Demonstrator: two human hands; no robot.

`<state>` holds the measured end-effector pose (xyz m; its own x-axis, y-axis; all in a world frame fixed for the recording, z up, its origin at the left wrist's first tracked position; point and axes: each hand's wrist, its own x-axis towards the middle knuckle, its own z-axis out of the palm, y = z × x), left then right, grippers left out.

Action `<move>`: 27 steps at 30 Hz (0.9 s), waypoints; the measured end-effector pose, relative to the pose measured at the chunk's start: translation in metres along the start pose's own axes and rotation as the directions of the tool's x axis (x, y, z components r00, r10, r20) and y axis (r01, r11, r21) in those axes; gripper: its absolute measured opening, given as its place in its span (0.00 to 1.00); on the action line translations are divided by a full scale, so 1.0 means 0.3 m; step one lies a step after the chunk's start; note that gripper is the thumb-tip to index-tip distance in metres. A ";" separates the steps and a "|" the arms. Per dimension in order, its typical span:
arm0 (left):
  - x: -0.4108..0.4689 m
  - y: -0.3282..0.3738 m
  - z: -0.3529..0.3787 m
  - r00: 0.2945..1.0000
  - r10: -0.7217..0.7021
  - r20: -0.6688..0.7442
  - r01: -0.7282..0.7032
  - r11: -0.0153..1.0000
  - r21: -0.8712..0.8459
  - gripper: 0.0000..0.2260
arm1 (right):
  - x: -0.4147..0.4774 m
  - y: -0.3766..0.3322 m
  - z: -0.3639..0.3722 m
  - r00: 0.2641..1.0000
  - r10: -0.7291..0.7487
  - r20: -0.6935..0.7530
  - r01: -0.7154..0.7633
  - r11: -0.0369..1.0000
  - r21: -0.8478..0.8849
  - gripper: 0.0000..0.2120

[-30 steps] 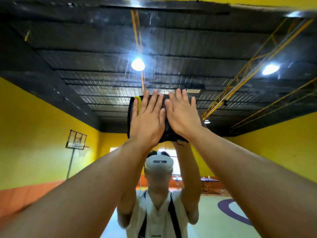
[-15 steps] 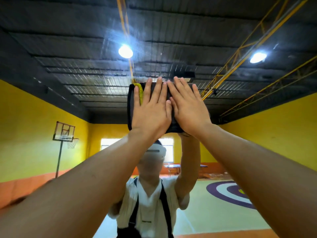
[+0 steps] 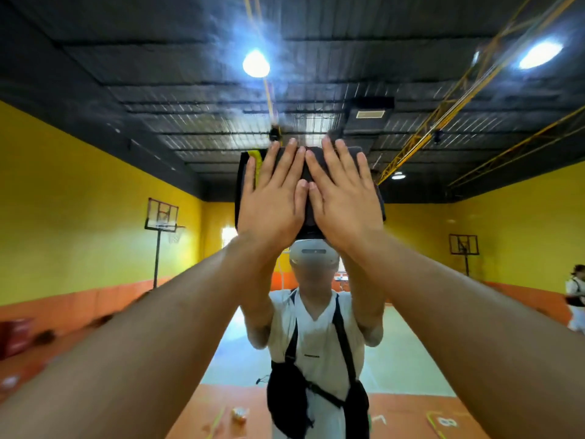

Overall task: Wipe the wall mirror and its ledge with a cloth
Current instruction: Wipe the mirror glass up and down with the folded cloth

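a dark cloth with a yellow strip near its upper left edge is pressed flat against a wall mirror, which fills the whole view. the cloth sits at the centre of the picture, a little above the middle. the mirror's ledge is not visible.

two bare hands lie side by side on the cloth, palms against it. the left hand covers the cloth's left half and the right hand covers its right half. the fingers of both are stretched out straight and point upward, spread flat rather than curled; neither hand grasps the cloth, they only press it to the glass. the two thumbs touch in the middle. both bare forearms reach up and inward from the lower corners.

in the reflection, just below the cloth, a person stands facing the glass in a white headset, a pale short-sleeved shirt and black straps with a black bag. behind them are yellow walls, a dark ceiling with bright lamps, a basketball hoop on a stand at left, and a second hoop and another figure at far right.
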<state>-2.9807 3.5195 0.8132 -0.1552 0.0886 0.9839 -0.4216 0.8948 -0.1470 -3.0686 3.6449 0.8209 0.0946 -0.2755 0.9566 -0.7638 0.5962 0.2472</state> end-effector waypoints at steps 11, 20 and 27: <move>-0.299 0.050 0.027 0.999 0.032 0.036 -0.034 0.998 0.044 0.26 | -0.303 -0.060 0.069 0.999 -0.020 -0.037 0.019 1.000 -0.013 0.26; -0.711 0.108 0.044 0.992 0.074 0.101 -0.074 0.997 -0.007 0.26 | -0.709 -0.157 0.112 0.998 -0.041 0.043 0.041 0.999 -0.006 0.26; -1.164 0.173 0.088 0.989 0.065 0.132 -0.057 0.996 -0.063 0.26 | -1.135 -0.263 0.179 0.997 -0.082 -0.005 0.082 0.995 0.056 0.25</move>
<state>-2.9719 3.5235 0.4592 -0.2985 0.0877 0.9504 -0.3549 0.9142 -0.1959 -3.0748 3.6512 0.4674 0.1600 -0.3200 0.9338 -0.7882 0.5281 0.3160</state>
